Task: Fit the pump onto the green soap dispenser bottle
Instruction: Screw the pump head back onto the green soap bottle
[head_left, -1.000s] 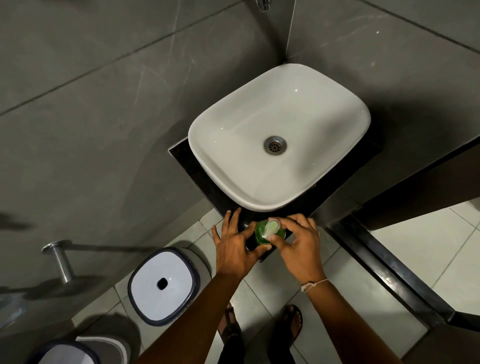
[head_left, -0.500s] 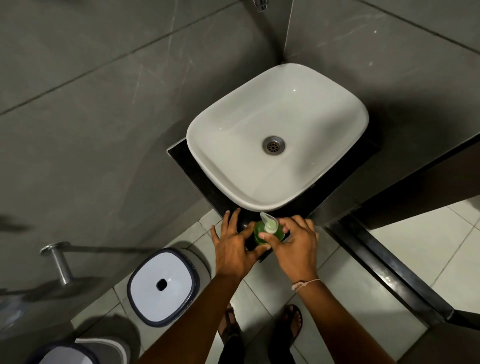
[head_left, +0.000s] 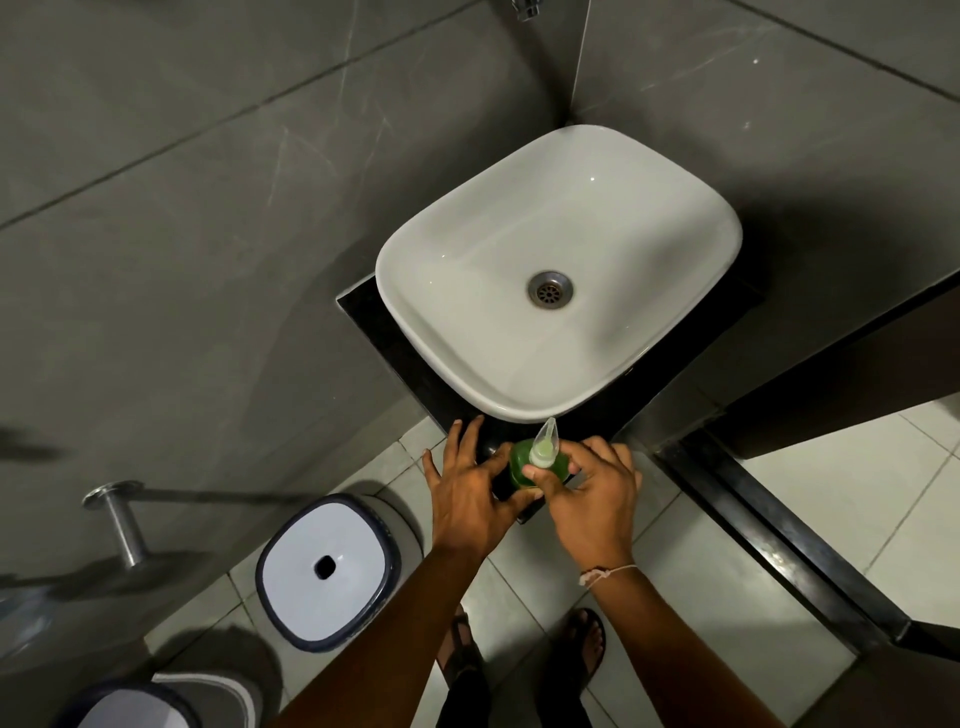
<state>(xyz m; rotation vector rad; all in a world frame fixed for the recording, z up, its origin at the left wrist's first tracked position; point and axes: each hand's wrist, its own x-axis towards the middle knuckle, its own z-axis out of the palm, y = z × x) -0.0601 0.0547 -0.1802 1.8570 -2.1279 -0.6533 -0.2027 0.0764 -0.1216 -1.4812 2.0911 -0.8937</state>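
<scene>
The green soap dispenser bottle (head_left: 520, 460) stands upright on the near corner of the black counter (head_left: 457, 395), just in front of the sink. A pale translucent pump (head_left: 544, 447) sits on its neck, nozzle pointing away toward the sink. My left hand (head_left: 470, 493) steadies the bottle's left side with thumb and forefinger, the other fingers spread on the counter. My right hand (head_left: 592, 493) pinches the pump's collar from the right and front. Both hands hide the bottle's lower body.
A white vessel sink (head_left: 558, 270) fills most of the counter behind the bottle. Below left on the tiled floor stands a white-lidded bin (head_left: 327, 569). A metal rail bracket (head_left: 122, 519) juts from the grey wall at left. A dark door threshold (head_left: 779, 540) runs at right.
The pump's nozzle has turned from lying over the bottle top to pointing away toward the sink. My right hand has rotated on the collar; my left hand stays put.
</scene>
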